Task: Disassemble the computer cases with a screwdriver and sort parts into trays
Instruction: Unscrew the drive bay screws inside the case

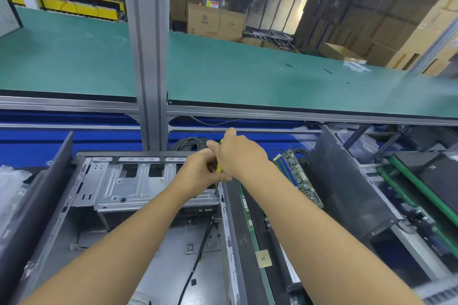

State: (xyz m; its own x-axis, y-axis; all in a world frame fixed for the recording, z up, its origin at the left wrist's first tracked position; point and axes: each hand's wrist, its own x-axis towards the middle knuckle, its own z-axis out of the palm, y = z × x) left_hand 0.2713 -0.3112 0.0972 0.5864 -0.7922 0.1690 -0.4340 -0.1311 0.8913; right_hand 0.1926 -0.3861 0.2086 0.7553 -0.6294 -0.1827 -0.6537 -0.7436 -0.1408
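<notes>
A storeroom stacked with cardboard boxes [215, 21] is seen behind a long green bench top [247, 74], which is crossed by an upright aluminium post [148, 57]. Below its metal front edge a blue belt [24, 146] is laid, and on this the open computer case [124, 181] is set, its bare metal drive cage turned upward. The case is hemmed in by a dark panel [37, 193] tilted along its left side and by a black perforated panel [347, 186] leaning at the right. Between the case's right rim and that panel a narrow gap is left, where a green motherboard [295, 173] is propped on edge. A coil of black cable [190, 143] is lodged just behind the case's far rim. Open space is found only above the case and over the bench. Over the far right corner of the cage both hands are brought together. The yellow-green screwdriver [219, 168] is held upright, its handle clasped by the right hand [238, 156]. The left hand [198, 171] is curled against the lower handle; whether it is actually gripped there cannot be told.
</notes>
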